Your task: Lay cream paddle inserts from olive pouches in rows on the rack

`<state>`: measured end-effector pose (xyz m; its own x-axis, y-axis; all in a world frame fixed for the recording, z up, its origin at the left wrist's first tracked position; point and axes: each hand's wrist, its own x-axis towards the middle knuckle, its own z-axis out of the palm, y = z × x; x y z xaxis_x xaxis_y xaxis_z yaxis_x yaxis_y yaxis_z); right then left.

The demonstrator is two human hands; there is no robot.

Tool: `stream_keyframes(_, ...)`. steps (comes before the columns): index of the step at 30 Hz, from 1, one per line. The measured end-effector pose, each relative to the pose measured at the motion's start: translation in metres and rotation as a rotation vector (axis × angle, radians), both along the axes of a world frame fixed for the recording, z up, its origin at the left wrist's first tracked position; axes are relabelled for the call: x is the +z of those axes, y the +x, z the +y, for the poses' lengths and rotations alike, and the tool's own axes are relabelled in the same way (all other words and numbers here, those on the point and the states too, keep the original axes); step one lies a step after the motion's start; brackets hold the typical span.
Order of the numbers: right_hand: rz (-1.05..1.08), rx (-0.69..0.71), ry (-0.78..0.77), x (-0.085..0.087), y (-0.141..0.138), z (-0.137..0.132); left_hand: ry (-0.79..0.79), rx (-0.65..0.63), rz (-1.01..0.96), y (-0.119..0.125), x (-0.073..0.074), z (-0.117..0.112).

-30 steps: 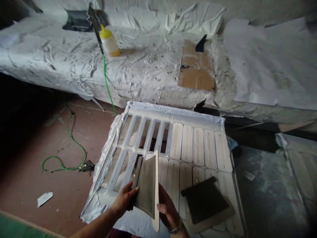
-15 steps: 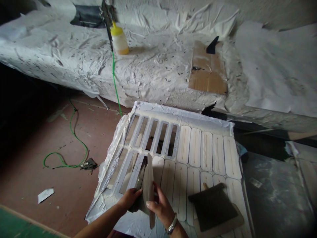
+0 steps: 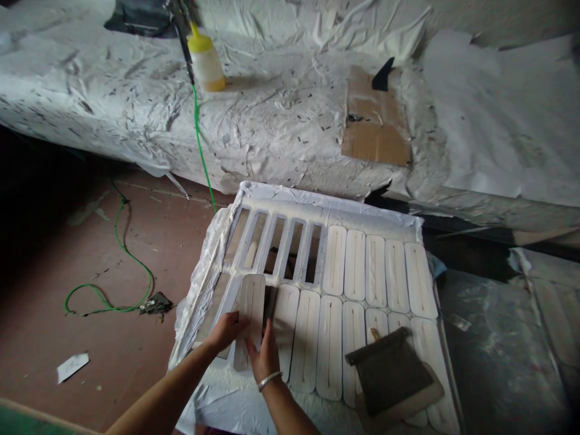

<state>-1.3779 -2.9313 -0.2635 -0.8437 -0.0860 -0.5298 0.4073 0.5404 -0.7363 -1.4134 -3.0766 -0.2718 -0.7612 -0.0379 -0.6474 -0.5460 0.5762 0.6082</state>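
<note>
A pale, round-ended flat panel with a thin line down its middle is between my two hands. My left hand grips its left edge. At its lower right edge is my right hand, thumb on the front and fingers close to its side. The panel is over the slotted white frame, in the front row. Dark openings show beside it and in the back row. Several similar panels lie to the right, side by side in two rows.
A dark flat piece lies on the panels at front right. On the white-covered ledge stand a yellow-capped squeeze bottle and a cardboard piece. A green cord hangs down, and more green cord lies on the reddish floor.
The panel was edge-on between my hands; now its lined face is turned up, further left over the frame. Both hands moved left and slightly up. The camera view has shifted slightly.
</note>
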Motion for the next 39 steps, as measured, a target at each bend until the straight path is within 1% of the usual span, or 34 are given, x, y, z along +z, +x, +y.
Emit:
stream_keyframes(2, -0.085, 0.1, 0.126, -0.001, -0.012, 0.006, 0.024, -0.014, -0.047, 0.002, -0.004, -0.002)
stream_keyframes(4, -0.14, 0.186, 0.211, -0.001, -0.022, 0.007, 0.044, -0.045, -0.077, 0.005, 0.0, -0.004)
stream_keyframes(8, -0.196, 0.246, 0.221, -0.003, -0.028, 0.005, -0.004, -0.12, -0.092, 0.004, 0.015, -0.009)
stream_keyframes(10, -0.195, 0.236, 0.221, -0.004, -0.028, 0.007, -0.018, -0.157, -0.11, -0.002, 0.016, -0.008)
stream_keyframes(13, -0.171, 0.18, 0.226, -0.007, -0.028, 0.016, -0.042, -0.19, -0.137, -0.013, 0.01, -0.004)
stream_keyframes(16, -0.154, 0.153, 0.232, -0.011, -0.029, 0.025, -0.091, -0.202, -0.113, -0.02, 0.005, 0.001)
stream_keyframes(21, -0.129, 0.178, 0.269, -0.008, -0.032, 0.029, -0.014, -0.249, -0.073, -0.02, 0.007, -0.003)
stream_keyframes(25, -0.13, 0.227, 0.295, 0.0, -0.037, 0.031, -0.044, -0.286, 0.01, -0.02, 0.007, -0.007)
stream_keyframes(28, -0.153, 0.252, 0.31, 0.001, -0.037, 0.031, -0.008, -0.267, 0.047, -0.013, 0.004, -0.008)
stream_keyframes(32, -0.202, 0.268, 0.301, -0.003, -0.034, 0.031, 0.065, -0.188, -0.02, -0.002, -0.001, -0.007)
stream_keyframes(35, -0.23, 0.26, 0.271, -0.004, -0.034, 0.032, 0.075, -0.176, -0.084, -0.007, -0.003, -0.003)
stream_keyframes(39, -0.258, 0.257, 0.233, -0.001, -0.041, 0.034, 0.03, -0.17, -0.169, -0.02, -0.002, 0.002)
